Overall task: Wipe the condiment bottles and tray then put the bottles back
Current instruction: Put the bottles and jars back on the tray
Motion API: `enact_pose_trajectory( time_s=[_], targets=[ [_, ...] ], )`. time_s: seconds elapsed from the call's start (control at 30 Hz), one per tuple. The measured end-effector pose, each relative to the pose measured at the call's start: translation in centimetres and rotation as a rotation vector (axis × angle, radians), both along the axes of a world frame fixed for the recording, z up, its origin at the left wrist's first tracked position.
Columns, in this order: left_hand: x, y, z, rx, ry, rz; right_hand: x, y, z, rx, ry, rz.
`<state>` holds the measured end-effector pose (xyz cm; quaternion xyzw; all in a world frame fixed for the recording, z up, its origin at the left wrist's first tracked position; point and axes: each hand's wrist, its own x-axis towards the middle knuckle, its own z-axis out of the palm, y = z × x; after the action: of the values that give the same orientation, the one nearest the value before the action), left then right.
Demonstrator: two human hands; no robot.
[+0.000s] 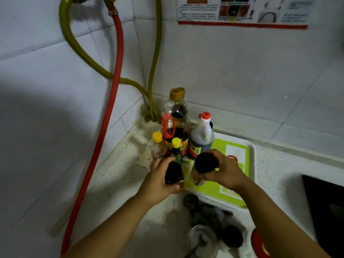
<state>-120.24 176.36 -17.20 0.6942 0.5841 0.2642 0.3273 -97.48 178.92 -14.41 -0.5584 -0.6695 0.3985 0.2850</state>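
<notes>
My left hand (158, 185) grips a small black-lidded jar (173, 173) with amber contents, held just left of the green and white tray (249, 164). Another black-lidded jar (205, 162) is gripped by my right hand (227, 174) over the tray's near left part. Behind the hands stand a tall dark sauce bottle with a gold cap (176, 123), a red-capped jug of dark liquid (202, 136), and two small yellow-capped bottles (158, 144) (176, 148). A dark grey cloth (208, 215) lies on the counter in front of the tray.
A red hose (115, 86) and yellow-green hoses (78, 45) hang down the tiled corner wall. A metal cup with a spoon (202, 241), a black lid (232, 235) and a red-rimmed item (257, 243) sit near the front. A black stove (325, 207) lies to the right.
</notes>
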Motion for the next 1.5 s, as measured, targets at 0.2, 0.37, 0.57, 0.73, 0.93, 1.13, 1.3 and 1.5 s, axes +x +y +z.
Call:
enact_pose_trajectory(
  time_s=[0.2, 0.37, 0.57, 0.73, 0.93, 1.13, 1.3, 1.5],
  targets=[
    [4.1, 3.3, -0.9, 0.065, 0.067, -0.064, 1.1, 2.0, -2.1, 0.032, -0.086, -0.188],
    [5.8, 4.6, -2.0, 0.041, 0.258, -0.138, 0.8, 3.2, -2.8, 0.028, -0.111, -0.241],
    [6.1, 5.6, -2.9, 0.012, 0.315, -0.149, 0.3, 3.8, -3.7, 0.008, -0.110, -0.226],
    [5.8, 5.8, -3.5, 0.045, 0.265, -0.147, 0.2, 3.7, -4.7, -0.021, 0.034, -0.267],
    [5.7, 4.9, -3.7, 0.203, 0.373, -0.176, 0.6, 3.0, -4.3, -0.180, 0.116, -0.290],
    [5.1, 3.4, -2.6, 0.351, 0.291, -0.140, 3.8, 1.9, -1.7, -0.204, 0.088, -0.389],
    [6.9, 1.8, -0.6, 0.196, 0.065, -0.234, 6.3, -1.0, 0.7, -0.146, 0.042, -0.390],
    [10.9, -0.6, 1.9, -0.181, -0.089, -0.467, 9.4, -5.8, 2.3, -0.166, 0.062, -0.421]
  ],
)
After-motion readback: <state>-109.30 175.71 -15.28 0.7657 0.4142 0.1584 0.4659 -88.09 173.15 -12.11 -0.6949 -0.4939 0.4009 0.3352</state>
